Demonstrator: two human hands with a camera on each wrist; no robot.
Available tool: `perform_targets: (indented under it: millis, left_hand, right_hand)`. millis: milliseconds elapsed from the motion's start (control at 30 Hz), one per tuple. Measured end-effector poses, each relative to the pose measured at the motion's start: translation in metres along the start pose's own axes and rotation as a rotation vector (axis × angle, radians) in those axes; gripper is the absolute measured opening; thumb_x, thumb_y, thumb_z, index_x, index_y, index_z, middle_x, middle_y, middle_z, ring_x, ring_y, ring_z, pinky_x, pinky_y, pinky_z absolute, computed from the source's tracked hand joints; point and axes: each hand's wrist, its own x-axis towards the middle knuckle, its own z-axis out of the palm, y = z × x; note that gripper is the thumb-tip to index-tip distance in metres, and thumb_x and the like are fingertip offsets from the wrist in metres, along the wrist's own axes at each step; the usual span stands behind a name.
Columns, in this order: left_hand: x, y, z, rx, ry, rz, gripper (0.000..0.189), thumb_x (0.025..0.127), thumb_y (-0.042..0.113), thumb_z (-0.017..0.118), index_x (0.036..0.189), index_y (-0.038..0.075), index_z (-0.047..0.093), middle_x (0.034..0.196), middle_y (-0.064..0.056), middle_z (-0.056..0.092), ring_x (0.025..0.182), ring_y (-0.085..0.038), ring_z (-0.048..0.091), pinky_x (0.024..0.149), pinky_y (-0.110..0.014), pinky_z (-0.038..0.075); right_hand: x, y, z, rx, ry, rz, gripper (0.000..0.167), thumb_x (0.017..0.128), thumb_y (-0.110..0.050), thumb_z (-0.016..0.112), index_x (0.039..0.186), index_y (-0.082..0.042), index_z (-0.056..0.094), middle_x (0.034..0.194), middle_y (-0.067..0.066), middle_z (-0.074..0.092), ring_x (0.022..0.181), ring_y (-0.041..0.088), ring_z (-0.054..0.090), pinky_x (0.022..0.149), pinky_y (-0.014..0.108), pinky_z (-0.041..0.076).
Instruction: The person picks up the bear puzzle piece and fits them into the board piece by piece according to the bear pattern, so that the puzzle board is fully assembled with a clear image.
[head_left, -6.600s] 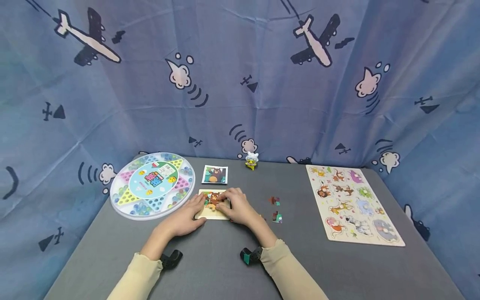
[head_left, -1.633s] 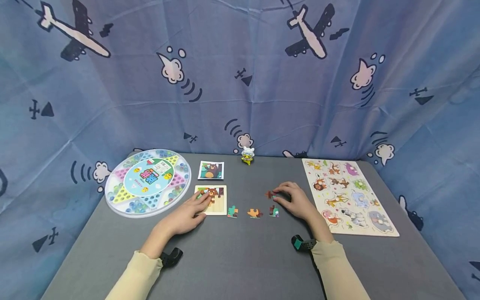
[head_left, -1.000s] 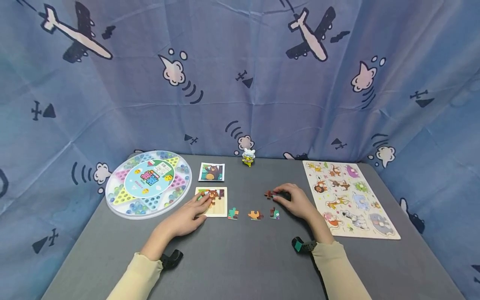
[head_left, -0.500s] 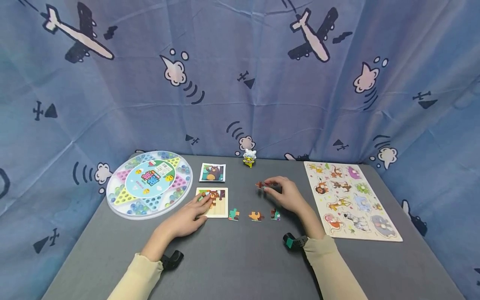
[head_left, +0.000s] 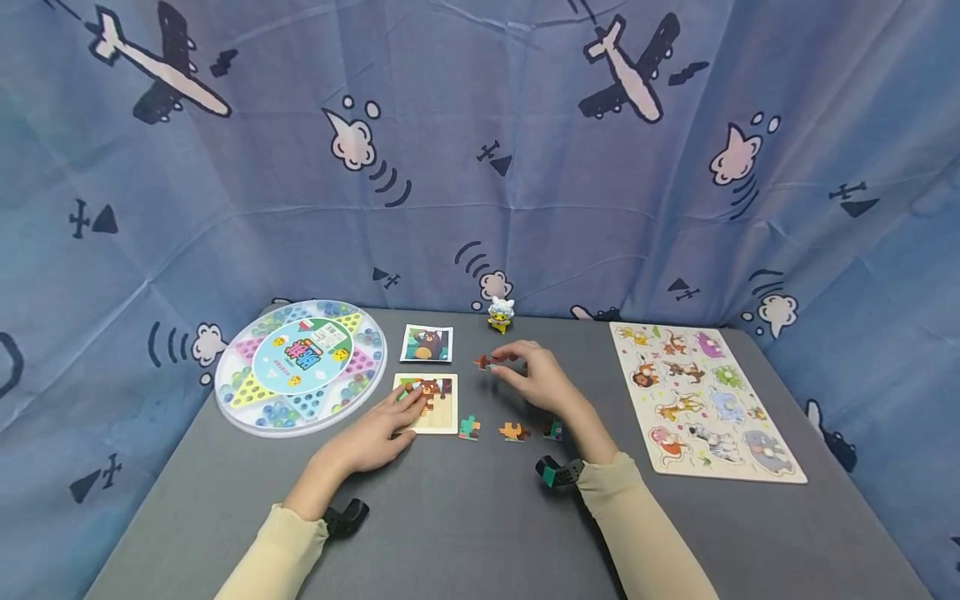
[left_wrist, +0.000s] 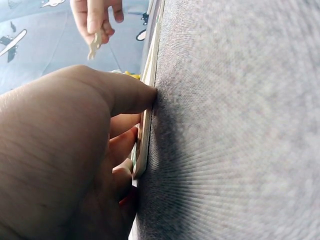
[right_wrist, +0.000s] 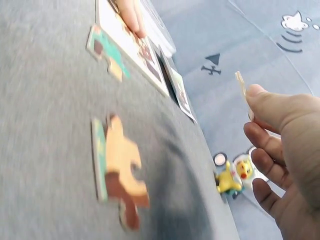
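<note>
My left hand (head_left: 371,433) rests on the left side of a small wooden jigsaw board (head_left: 447,419), fingers stretched over the bear picture; in the left wrist view the thumb (left_wrist: 132,94) lies at the board's edge. Part of the board is bare wood, and some fitted pieces are hidden under the fingers. Between thumb and fingertips my right hand (head_left: 543,383) pinches a brown jigsaw piece (head_left: 482,362), raised above the table to the right of the board. Seen edge-on in the right wrist view, the held piece (right_wrist: 244,95) looks thin and pale.
Loose jigsaw pieces lie right of the board: a green one (head_left: 469,428), an orange one (head_left: 513,431) and a dark green one (head_left: 554,429) partly behind the right forearm. Behind stand a bear card (head_left: 426,343) and figurine (head_left: 501,315). A marble game (head_left: 300,367) and animal puzzle (head_left: 705,400) flank them.
Earlier the right hand was at the board, then went right to the brown piece. It has since lifted that piece and carried it left toward the board. The left hand stays on the board.
</note>
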Motion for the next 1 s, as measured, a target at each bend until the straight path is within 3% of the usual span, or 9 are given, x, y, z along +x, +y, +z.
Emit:
perform_targets:
  millis: [433, 800, 1000]
  left_hand:
    - [0.001, 0.002, -0.001, 0.007, -0.002, 0.000, 0.059, 0.111, 0.023, 0.055, 0.165, 0.007, 0.037, 0.176, -0.009, 0.022, 0.164, -0.038, 0.007, 0.131, -0.060, 0.018]
    - [0.000, 0.001, -0.001, 0.011, 0.011, 0.017, 0.059, 0.110, 0.021, 0.055, 0.164, 0.005, 0.038, 0.175, -0.012, 0.024, 0.164, -0.040, 0.009, 0.130, -0.061, 0.018]
    - [0.001, 0.000, -0.001, 0.012, 0.013, 0.013, 0.059, 0.110, 0.022, 0.055, 0.164, 0.006, 0.038, 0.175, -0.011, 0.024, 0.164, -0.038, 0.009, 0.131, -0.059, 0.018]
  right_hand:
    - [0.014, -0.024, 0.026, 0.019, -0.039, -0.094, 0.027, 0.101, -0.022, 0.075, 0.122, -0.005, 0.076, 0.119, 0.010, 0.075, 0.112, 0.029, 0.064, 0.091, 0.047, 0.057]
    - [0.014, -0.032, 0.056, 0.085, -0.099, -0.008, 0.027, 0.101, -0.023, 0.076, 0.123, -0.009, 0.077, 0.120, 0.007, 0.074, 0.112, 0.027, 0.065, 0.097, 0.047, 0.054]
    - [0.008, -0.029, 0.066, 0.077, -0.113, -0.017, 0.027, 0.101, -0.023, 0.076, 0.123, -0.007, 0.077, 0.120, 0.008, 0.075, 0.117, 0.027, 0.066, 0.105, 0.050, 0.052]
